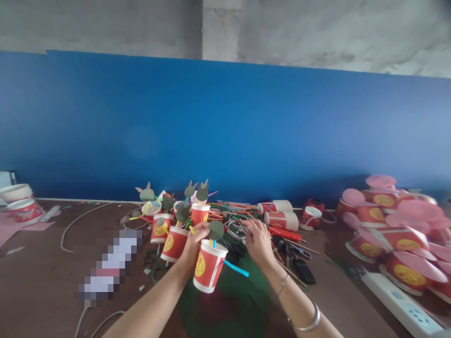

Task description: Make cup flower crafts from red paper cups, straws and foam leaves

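Note:
My left hand (pixel 195 240) is closed around the rim side of a red paper cup (pixel 207 270) with a white lip and a yellow round print. A dark green paper disc (pixel 216 230) stands above the cup's opening, with yellow and blue pieces under it. From the cup's right side sticks a blue straw (pixel 236 268). My right hand (pixel 259 240) reaches over the pile of coloured straws (pixel 234 211), fingers apart and slightly bent, and nothing shows in it. Its fingertips are near a pale looped cord (pixel 234 230).
Several finished-looking cups with eared green heads (pixel 175 244) stand left of centre. Stacked cups (pixel 282 219), a red-handled tool (pixel 285 234) and black scissors (pixel 301 251) lie right. Cups with pink discs (pixel 405 244) and a white power strip (pixel 401 300) fill the far right. A blue panel (pixel 225 126) stands behind.

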Available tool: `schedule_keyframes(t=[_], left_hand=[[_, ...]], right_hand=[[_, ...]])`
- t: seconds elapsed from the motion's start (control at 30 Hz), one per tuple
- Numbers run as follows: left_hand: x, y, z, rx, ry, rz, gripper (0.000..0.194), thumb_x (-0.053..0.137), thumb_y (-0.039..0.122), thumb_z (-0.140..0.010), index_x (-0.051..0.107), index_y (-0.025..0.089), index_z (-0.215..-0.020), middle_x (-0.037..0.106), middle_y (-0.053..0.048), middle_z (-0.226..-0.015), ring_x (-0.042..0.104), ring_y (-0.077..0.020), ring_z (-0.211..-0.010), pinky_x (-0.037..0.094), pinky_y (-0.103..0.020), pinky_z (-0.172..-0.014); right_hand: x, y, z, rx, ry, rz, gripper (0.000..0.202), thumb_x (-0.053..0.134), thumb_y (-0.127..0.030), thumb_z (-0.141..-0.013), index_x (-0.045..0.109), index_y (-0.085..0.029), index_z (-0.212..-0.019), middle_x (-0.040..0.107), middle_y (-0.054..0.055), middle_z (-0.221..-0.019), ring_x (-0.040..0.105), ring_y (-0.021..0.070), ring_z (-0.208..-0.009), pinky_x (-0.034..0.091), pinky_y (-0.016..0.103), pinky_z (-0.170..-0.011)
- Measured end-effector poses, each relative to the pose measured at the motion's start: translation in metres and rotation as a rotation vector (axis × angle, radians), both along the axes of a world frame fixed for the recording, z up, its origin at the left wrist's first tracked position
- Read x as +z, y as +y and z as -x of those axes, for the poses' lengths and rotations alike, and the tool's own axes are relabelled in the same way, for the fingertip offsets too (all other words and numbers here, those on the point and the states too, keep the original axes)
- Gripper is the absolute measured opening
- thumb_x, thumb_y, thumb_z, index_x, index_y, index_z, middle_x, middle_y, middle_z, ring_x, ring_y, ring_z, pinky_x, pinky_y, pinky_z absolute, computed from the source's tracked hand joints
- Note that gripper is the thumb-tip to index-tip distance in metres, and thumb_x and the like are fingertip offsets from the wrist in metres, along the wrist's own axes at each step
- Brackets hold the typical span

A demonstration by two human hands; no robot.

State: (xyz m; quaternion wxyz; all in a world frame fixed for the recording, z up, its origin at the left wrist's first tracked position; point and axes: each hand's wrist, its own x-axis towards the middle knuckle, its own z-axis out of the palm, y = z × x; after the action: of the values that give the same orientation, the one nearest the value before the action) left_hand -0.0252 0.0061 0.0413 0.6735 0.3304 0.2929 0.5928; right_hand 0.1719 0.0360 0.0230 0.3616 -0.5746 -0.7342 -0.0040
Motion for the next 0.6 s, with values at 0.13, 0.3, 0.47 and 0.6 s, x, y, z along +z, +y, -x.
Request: schedule_keyframes(t=[0.13,0.3,0.47,0.6], left_hand=[[-0.008,0.004,-0.001,0.034,0.036,-0.027,0.013,0.062,0.025,-0.064,0.053,0.016,-0.066,0.057,0.002,-0.057,0.052,-0.0099,-0.050,0.038,-0.022,-0.052],[-0.007,0.003,-0.002,0.069,0.092,-0.062,0.013,0.061,0.026,-0.066,0.053,0.016,-0.065,0.054,0.003,-0.056,0.049,-0.0087,-0.048,0.035,-0.021,-0.049],[-0.004,0.000,-0.004,0.090,0.102,-0.060,0.013,0.061,0.024,-0.066,0.051,0.016,-0.063,0.051,0.005,-0.052,0.045,-0.0069,-0.044,0.033,-0.020,-0.047],[-0.005,0.000,-0.006,0.072,0.074,-0.033,0.015,0.062,0.025,-0.063,0.050,0.017,-0.064,0.052,0.005,-0.053,0.045,-0.0068,-0.043,0.033,-0.020,-0.047]], right_hand=[[0.007,-0.010,0.014,0.301,-0.056,0.069,0.016,0.050,-0.023,-0.081,0.066,-0.022,-0.084,0.064,0.007,-0.093,0.052,0.0231,-0.093,0.037,0.035,-0.082],[0.002,-0.027,0.031,0.590,-0.259,0.208,0.025,0.059,-0.036,-0.077,0.065,-0.027,-0.099,0.060,0.004,-0.111,0.045,0.0247,-0.111,0.030,0.037,-0.095],[-0.010,-0.029,0.034,0.584,-0.237,0.264,0.035,0.058,-0.035,-0.077,0.060,-0.027,-0.111,0.058,0.007,-0.114,0.043,0.0251,-0.115,0.027,0.039,-0.099],[-0.016,-0.018,0.034,0.586,-0.057,0.278,0.027,0.063,-0.031,-0.071,0.067,-0.021,-0.095,0.063,0.008,-0.105,0.051,0.0254,-0.105,0.035,0.037,-0.094]])
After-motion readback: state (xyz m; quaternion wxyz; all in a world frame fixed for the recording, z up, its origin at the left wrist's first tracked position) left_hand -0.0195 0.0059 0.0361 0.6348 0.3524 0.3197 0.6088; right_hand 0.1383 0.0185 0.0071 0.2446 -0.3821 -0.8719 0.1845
